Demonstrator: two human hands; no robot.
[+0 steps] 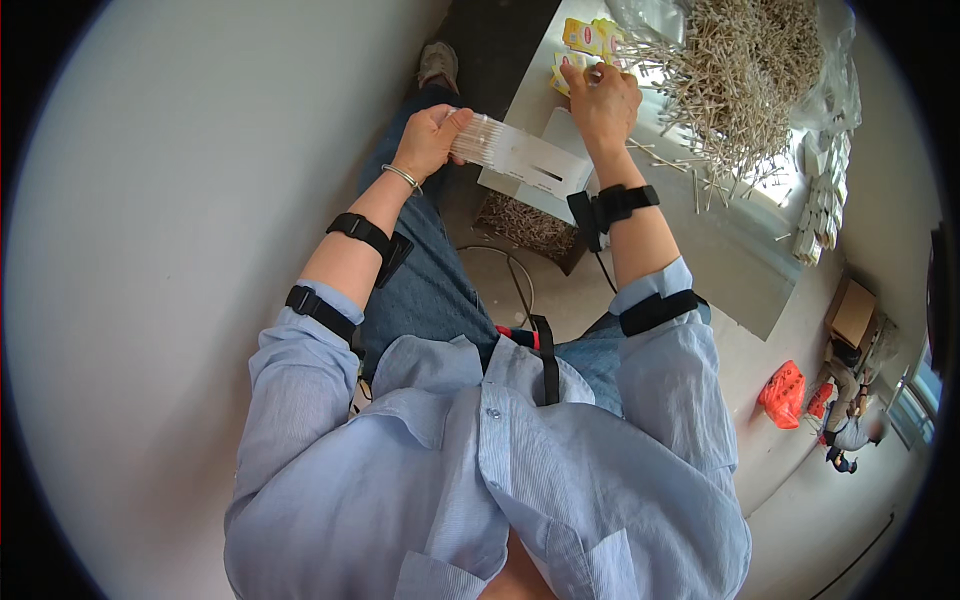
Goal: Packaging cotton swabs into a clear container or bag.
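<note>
My left hand (432, 140) is closed around one end of a flat, clear pack of cotton swabs (478, 140), held at the table's near left edge. A white flat part with a dark slot (548, 174) extends from the pack toward my right wrist. Beyond it, my right hand (605, 100) reaches over small yellow printed cards (584, 36). Its fingers are bent, thumb and forefinger at the edge of a yellow card (560, 80) that they seem to pinch. The fingertips partly cover that card.
A large heap of loose cotton swabs (745, 80) spreads on the table (740, 270) beside clear plastic (835, 90). White packs (825, 205) are stacked at the right. Below the table is a box of swabs (525, 222). A red bag (783, 393) and another person (855, 432) are farther right.
</note>
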